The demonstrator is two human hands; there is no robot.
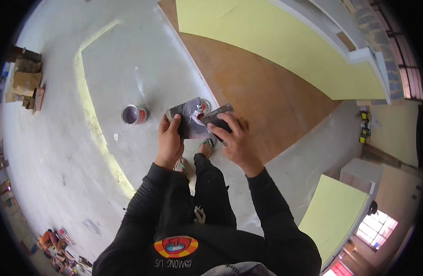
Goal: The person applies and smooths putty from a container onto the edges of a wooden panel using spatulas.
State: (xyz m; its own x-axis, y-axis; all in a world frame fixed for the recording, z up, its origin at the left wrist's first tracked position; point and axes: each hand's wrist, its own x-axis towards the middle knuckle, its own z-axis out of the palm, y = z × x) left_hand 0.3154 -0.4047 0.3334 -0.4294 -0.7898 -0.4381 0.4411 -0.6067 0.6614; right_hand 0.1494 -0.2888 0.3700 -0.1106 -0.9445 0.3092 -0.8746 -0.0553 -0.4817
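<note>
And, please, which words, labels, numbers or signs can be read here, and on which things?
Shirt: white lettering next to a colourful emblem; legible, but I will not copy it.
Can: red label, print too small to read.
Left plate, right plate: no text visible.

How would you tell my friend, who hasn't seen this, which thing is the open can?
Start with the big grey floor and find the pale yellow stripe curving down it. Look between that stripe and the person's left hand for the can. Unlike the flat dark plate in that hand, it's round, with red on its side and purplish-grey inside.
</note>
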